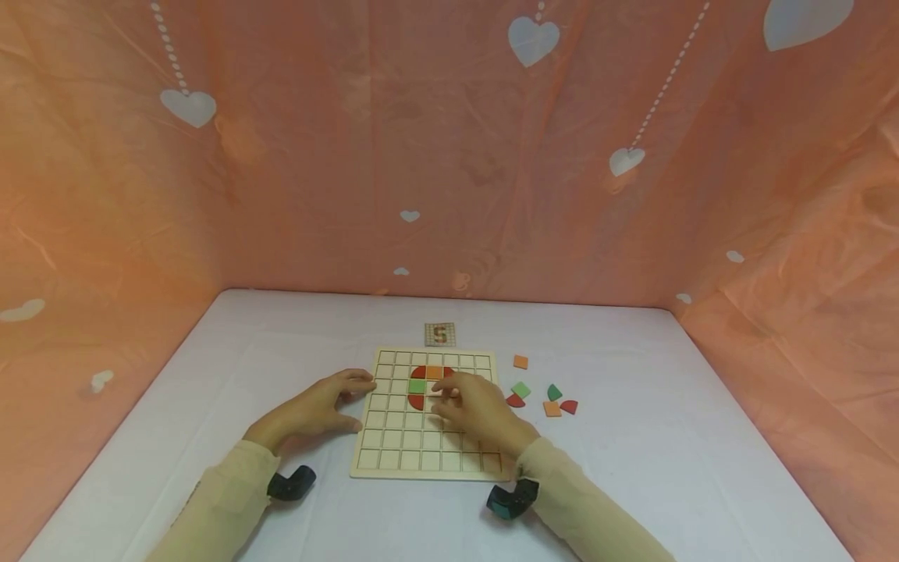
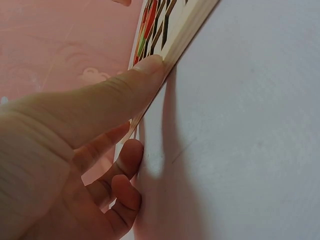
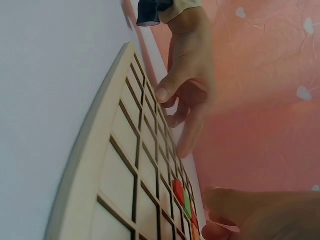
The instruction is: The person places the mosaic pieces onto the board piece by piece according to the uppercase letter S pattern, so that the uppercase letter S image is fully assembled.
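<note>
A pale wooden grid board (image 1: 393, 439) lies on the table. On its upper part are an orange square tile (image 1: 435, 372), a green square tile (image 1: 417, 386) and red quarter-round tiles (image 1: 417, 402), one partly covered by the right hand. My left hand (image 1: 319, 403) is at the board's left side; its thumb (image 2: 145, 70) rests on the edge in the left wrist view, other fingers loosely bent. Over the board reaches my right hand (image 1: 481, 410), index finger and thumb apart, fingertips close beside the green and red tiles. No tile shows between them.
Loose tiles lie right of the board: orange squares (image 1: 520, 362), a light green square (image 1: 521, 389), red quarter-rounds (image 1: 570, 407) and a dark green one (image 1: 554, 392). Behind the board is a small pattern card (image 1: 439, 335). A pink-orange curtain (image 1: 449, 156) with hearts surrounds the white table (image 1: 295, 336).
</note>
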`<state>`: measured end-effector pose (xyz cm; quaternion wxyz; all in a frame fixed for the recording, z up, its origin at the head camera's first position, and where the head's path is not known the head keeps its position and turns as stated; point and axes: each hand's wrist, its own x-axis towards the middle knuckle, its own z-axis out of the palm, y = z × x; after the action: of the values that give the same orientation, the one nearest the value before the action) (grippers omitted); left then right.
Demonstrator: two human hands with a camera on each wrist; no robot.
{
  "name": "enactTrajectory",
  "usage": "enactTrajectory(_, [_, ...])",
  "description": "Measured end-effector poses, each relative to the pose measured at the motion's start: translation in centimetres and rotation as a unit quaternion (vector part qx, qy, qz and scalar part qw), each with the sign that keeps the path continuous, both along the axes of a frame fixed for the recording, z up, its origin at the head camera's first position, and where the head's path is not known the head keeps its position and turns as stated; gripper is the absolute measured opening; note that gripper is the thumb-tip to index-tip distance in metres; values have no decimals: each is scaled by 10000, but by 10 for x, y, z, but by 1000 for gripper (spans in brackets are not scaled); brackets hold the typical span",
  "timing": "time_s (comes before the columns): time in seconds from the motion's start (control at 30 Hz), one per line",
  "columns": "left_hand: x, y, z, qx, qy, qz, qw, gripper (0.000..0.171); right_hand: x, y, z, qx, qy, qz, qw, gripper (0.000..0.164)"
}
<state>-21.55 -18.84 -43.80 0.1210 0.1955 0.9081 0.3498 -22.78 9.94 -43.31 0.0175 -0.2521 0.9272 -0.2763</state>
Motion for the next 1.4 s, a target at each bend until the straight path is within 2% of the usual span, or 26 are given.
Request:
enactTrajectory(0.43, [1, 1, 0, -63, 9, 17, 10000, 69, 4, 17, 10, -145, -31, -254, 9996, 26])
enactTrajectory(0.73, [2, 0, 1, -23, 6, -36, 10000, 69, 4, 30, 15, -165, -33, -649, 9977, 27])
enactTrajectory(0.9, [2, 0, 1, -26, 1, -28, 10000, 69, 0, 38, 21, -333, -176, -882, 9954, 29])
enactTrajectory(1.13, [0, 1, 1, 20, -37, 10, 10000, 69, -13, 59, 25, -428, 27, -1036, 9937, 30])
enactTrajectory(1.27, [-1, 0, -1, 14, -56, 16, 10000, 69, -19, 73, 28, -461, -31, -1148, 9923, 33])
enactTrajectory(1.4, [-1, -1, -1, -1, -59, -11, 10000, 68, -24, 87, 28, -732, -125, -1177, 9903, 34])
